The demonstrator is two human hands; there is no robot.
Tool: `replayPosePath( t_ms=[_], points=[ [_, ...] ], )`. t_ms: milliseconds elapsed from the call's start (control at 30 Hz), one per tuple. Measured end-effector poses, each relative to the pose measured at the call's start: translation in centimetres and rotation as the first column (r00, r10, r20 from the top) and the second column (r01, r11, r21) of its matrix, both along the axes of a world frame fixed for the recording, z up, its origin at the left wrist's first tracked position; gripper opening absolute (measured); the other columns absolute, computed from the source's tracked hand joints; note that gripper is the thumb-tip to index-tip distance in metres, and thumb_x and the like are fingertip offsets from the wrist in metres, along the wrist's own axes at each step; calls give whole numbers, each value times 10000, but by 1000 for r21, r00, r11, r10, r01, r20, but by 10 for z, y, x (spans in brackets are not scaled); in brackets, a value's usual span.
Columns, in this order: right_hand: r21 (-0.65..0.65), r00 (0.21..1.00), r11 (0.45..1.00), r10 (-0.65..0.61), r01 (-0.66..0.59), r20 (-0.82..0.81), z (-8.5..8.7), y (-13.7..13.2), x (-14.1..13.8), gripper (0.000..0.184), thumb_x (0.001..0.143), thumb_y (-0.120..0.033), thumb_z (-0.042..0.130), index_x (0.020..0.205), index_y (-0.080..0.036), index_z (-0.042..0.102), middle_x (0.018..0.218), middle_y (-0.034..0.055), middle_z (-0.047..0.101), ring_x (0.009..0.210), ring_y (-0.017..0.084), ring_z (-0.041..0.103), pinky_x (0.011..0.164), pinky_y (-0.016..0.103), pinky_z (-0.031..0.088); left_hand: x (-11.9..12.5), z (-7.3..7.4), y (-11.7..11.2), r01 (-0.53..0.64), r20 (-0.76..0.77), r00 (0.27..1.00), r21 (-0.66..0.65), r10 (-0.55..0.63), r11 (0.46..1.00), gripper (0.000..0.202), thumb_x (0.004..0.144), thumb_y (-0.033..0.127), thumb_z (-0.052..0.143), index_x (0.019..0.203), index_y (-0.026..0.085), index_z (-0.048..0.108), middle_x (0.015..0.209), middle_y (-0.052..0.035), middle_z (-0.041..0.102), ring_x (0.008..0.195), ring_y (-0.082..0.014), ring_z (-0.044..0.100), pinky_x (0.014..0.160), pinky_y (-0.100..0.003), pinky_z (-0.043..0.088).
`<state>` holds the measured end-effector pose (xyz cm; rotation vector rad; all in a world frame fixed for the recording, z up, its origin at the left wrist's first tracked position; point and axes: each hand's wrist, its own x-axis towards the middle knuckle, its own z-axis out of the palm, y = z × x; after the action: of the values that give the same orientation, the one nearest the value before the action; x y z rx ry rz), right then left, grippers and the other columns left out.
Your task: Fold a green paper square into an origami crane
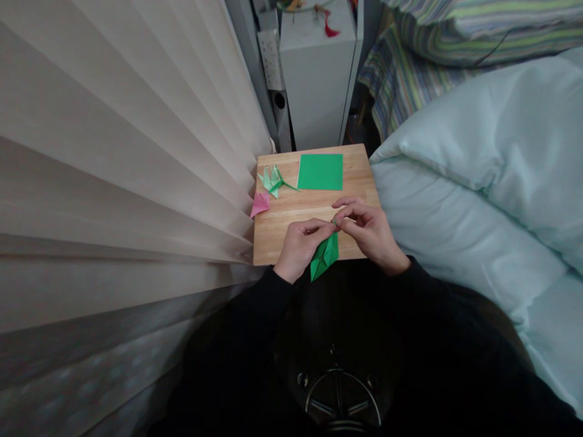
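A folded green paper piece (pixel 325 258) hangs over the near edge of a small wooden board (pixel 277 227). My left hand (pixel 300 246) and my right hand (pixel 371 233) both pinch its upper tip, fingers closed, meeting at the middle of the board. Farther back on the board lies a flat green paper square (pixel 320 172). At the board's left are a light green folded paper figure (pixel 273 180) and a pink folded paper piece (pixel 260 204) that juts over the left edge.
Cream pleated curtain (pixel 113 182) fills the left. A pale blue pillow and duvet (pixel 483 182) lie at the right, striped bedding (pixel 437 42) behind. A white cabinet (pixel 316 79) and a power strip (pixel 271 59) stand beyond the board. My dark sleeves and lap are below.
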<state>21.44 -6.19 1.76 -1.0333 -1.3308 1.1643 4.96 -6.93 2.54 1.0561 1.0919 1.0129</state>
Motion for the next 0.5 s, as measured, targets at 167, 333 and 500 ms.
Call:
replayPosePath(
  t_ms=[167, 333, 500],
  points=[
    [-14, 1000, 1000, 23, -23, 14, 4, -2, 0, 79, 818, -212, 730, 741, -218, 712, 1122, 85, 658, 1164, 258, 615, 872, 384, 528, -2, -3, 1, 5, -54, 999, 48, -2, 999, 187, 757, 374, 812, 733, 188, 816, 778, -46, 773, 745, -167, 668, 739, -295, 500],
    [35, 998, 998, -46, 44, 45, 7, -2, -1, 98, 820, -185, 692, 729, -222, 695, 1059, 82, 661, 1109, 248, 622, 827, 374, 541, -2, -5, 0, 51, -75, 996, 51, -47, 997, 161, 777, 346, 790, 739, 192, 819, 787, -54, 785, 753, -178, 689, 751, -303, 509],
    [32, 996, 999, -31, 29, 81, 8, -1, 2, 108, 844, -209, 681, 738, -223, 697, 1099, 85, 654, 1132, 247, 618, 867, 389, 536, -2, -4, 1, 41, -70, 997, 65, -36, 997, 142, 790, 320, 767, 758, 195, 825, 840, -65, 807, 771, -179, 703, 776, -306, 521]
  ],
)
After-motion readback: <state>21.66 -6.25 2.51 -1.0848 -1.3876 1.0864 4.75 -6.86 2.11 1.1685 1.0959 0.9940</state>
